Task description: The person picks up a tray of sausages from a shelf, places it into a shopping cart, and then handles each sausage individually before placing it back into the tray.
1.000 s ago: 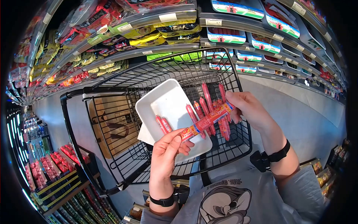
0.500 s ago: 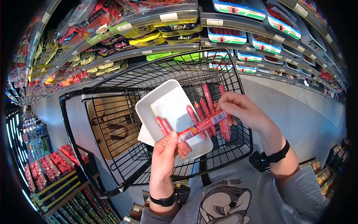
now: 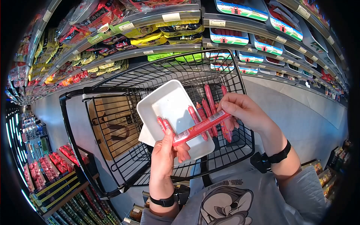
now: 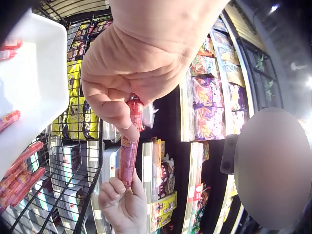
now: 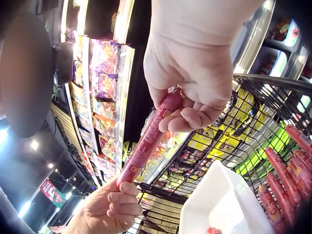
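A long red-wrapped sausage (image 3: 200,128) is stretched between both hands over the cart. My left hand (image 3: 164,153) pinches its lower left end, thumb on top. Its other end is held by my right hand (image 3: 245,108) between thumb and fingers. Printed labels and a barcode face up. Below lies a white tray (image 3: 169,98) with two short red sausages (image 3: 163,125) inside. Several more sausages (image 3: 209,96) lie at the tray's right side, partly hidden behind the held sausage and the right hand. In the right wrist view the held sausage (image 5: 150,135) shows a crimped tip at the right hand.
The black wire cart (image 3: 245,150) surrounds the tray, and a brown paper bag (image 3: 108,131) lies at its handle end. Shelves of bagged goods (image 3: 146,35) and trayed packs (image 3: 228,37) rise behind. Boxes of red packets (image 3: 56,165) stand at lower left.
The held sausage has been rolled so that its orange and yellow print gives way to barcode labels. Its left end has shifted slightly down and left with my left hand; my right hand has shifted slightly inward.
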Demonstrator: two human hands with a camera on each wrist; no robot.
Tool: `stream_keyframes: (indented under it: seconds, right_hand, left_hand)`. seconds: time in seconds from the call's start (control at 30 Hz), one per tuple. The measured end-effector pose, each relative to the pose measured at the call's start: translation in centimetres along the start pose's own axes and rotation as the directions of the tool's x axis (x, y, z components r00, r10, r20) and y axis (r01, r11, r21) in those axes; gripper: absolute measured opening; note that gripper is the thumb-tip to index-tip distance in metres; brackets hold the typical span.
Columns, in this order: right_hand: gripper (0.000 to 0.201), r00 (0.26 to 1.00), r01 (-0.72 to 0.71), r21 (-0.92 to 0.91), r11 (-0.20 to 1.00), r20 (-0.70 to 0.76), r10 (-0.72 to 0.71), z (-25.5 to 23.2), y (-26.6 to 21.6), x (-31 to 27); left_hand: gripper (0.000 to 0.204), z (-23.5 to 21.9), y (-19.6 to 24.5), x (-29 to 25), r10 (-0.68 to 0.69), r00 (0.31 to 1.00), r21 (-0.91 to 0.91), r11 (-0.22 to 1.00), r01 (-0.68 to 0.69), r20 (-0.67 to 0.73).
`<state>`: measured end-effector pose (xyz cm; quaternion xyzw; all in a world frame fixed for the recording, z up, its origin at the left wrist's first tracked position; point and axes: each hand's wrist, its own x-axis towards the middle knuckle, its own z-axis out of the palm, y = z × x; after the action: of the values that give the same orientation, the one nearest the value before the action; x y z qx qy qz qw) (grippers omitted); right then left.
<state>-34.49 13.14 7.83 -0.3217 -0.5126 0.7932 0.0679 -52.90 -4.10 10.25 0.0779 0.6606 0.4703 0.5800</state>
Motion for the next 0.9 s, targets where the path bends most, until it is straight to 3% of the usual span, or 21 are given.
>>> stream_keyframes:
  seconds: [0.8,0.9]
  right_hand:
    - [0.030,1.000,-0.005,-0.023,1.000,0.023,0.006,0.7,-0.4,0.0]
    - [0.029,1.000,-0.004,-0.050,0.999,0.006,0.004,0.8,-0.6,0.2]
  left_hand:
    - [0.066,-0.7,0.1,0.2,-0.050,0.998,-0.014,0.999,0.050,-0.041]
    - [0.056,-1.2,-0.5,0.5,-0.006,0.997,-0.089,0.996,0.014,0.083]
